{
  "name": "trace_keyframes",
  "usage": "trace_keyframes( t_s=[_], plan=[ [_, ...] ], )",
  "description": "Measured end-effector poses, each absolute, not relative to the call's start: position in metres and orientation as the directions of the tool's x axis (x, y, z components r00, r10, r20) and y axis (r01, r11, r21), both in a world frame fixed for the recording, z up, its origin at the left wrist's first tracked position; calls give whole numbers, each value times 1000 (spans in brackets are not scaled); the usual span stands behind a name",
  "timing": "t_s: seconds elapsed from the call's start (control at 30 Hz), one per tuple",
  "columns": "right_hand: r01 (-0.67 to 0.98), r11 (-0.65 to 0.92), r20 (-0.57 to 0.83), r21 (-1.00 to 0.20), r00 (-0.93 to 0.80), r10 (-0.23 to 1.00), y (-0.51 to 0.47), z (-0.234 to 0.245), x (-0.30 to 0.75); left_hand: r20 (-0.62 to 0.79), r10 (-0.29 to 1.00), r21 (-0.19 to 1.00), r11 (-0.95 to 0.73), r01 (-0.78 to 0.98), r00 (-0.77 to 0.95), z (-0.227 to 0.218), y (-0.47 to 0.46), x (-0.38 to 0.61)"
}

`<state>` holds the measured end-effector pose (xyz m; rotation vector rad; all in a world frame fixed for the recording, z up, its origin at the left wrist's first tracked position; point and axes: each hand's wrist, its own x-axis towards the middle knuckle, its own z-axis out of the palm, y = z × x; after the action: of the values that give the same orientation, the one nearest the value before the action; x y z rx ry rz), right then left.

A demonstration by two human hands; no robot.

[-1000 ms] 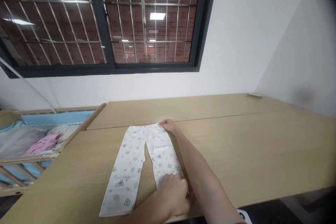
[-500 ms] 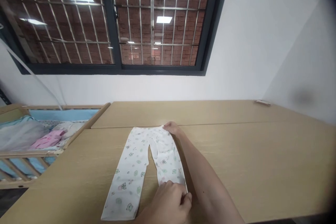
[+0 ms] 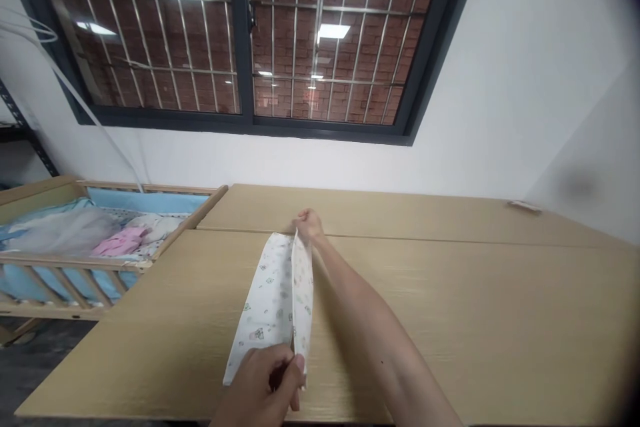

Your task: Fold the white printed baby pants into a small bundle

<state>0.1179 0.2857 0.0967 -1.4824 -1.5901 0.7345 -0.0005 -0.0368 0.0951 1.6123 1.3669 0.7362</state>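
Observation:
White baby trousers (image 3: 265,300) with a small green print lie on the light wood table (image 3: 450,307), now doubled lengthwise into a narrow strip. One half stands up along the fold, so its edge rises off the other half. My right hand (image 3: 309,223) pinches the waistband end at the far side. My left hand (image 3: 263,387) grips the leg cuffs at the near end and hides part of them.
A wooden crib (image 3: 115,261) with blue padding stands to the left, holding a grey-white net and a pink garment (image 3: 120,242). A small flat object (image 3: 524,207) rests at the table's far edge. A seam crosses the tabletop.
The trousers were flat with both legs spread; now one side is lifted over the other, forming a narrow strip. My left hand has risen with the cuffs, and the view has tilted.

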Motion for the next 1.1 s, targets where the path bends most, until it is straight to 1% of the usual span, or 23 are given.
trace_keyframes(
  t_s=[0.13,0.23,0.33,0.53,0.63,0.7,0.73,0.77,0.83,0.9,0.93,1.0,1.1],
  plan=[
    [604,159,184,-781,-22,983,280,87,76,-59,989,845,-22,534,135,80,-46,-30],
    [678,149,172,-720,-33,984,277,77,53,-23,997,777,-30,629,76,68,-50,-52],
    [736,140,159,-662,-44,986,274,70,38,-37,998,694,-3,720,41,61,-51,-68],
    [798,159,130,-582,-101,986,267,63,25,-73,997,500,29,865,9,51,-52,-79],
    [807,169,106,-566,-132,986,262,65,26,-89,996,363,44,931,-13,48,-55,-80],
    [787,219,108,-577,-192,975,256,69,28,-61,997,263,65,963,-51,48,-58,-81],
    [765,268,123,-586,-243,962,251,72,29,-12,997,220,79,972,-78,48,-61,-80],
    [732,332,146,-595,-308,940,244,75,31,67,993,191,83,978,-97,47,-63,-80],
    [636,481,204,-603,-461,864,221,84,38,300,952,171,15,985,-66,46,-66,-76],
    [507,621,240,-598,-626,742,189,94,49,524,850,158,-167,973,60,45,-68,-71],
    [433,677,243,-595,-706,665,169,100,55,598,789,139,-271,953,137,43,-69,-69],
    [298,763,210,-574,-847,489,129,108,67,668,695,79,-421,904,266,40,-69,-63],
    [144,826,139,-545,-956,258,77,110,84,657,647,-15,-503,864,388,32,-71,-59]
  ],
)
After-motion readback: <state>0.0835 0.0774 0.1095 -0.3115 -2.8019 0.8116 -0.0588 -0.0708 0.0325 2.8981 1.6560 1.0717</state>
